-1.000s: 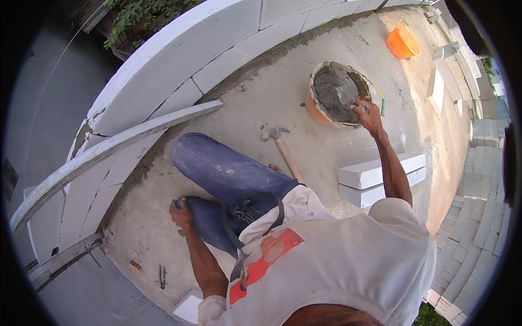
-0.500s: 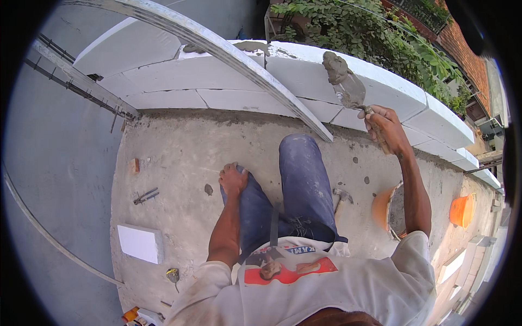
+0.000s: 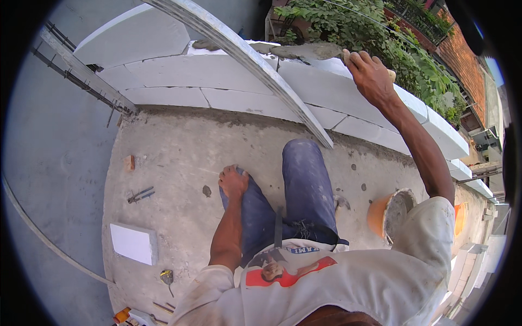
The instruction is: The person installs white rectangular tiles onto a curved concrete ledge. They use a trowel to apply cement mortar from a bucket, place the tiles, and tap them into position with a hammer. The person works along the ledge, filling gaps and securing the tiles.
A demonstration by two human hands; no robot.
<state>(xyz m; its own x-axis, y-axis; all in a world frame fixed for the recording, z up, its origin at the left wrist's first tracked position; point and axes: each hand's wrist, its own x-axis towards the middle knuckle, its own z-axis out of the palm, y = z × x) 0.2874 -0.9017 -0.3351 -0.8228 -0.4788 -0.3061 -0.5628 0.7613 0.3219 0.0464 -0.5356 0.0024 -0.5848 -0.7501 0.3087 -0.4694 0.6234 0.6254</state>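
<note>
Your right hand [image 3: 372,76] is gripping the trowel [image 3: 392,76], its fingers curling firmly round the handle, whose tan end is poking out on the right. To the left of those fingers, the blade is reaching along the top of the white block wall [image 3: 321,77], where grey mortar [image 3: 206,45] is lying (just where blade gives way to mortar, I cannot tell). Your left hand [image 3: 234,182] is resting over your left knee, its fingers loosely bent and slightly parted, holding nothing and touching the trouser cloth.

Left of your right fingers, a long metal bar [image 3: 261,65] is slanting across the wall's face. Well below them, a mortar bucket [image 3: 376,214] is standing on the concrete floor [image 3: 179,201]. Left of your left fingers, pliers [image 3: 141,194] and a brick fragment [image 3: 129,163] are lying there; lower down, a white block [image 3: 130,243] and a tape measure [image 3: 166,277] are sitting. Beyond your right fingers, leafy plants [image 3: 348,27] are growing.
</note>
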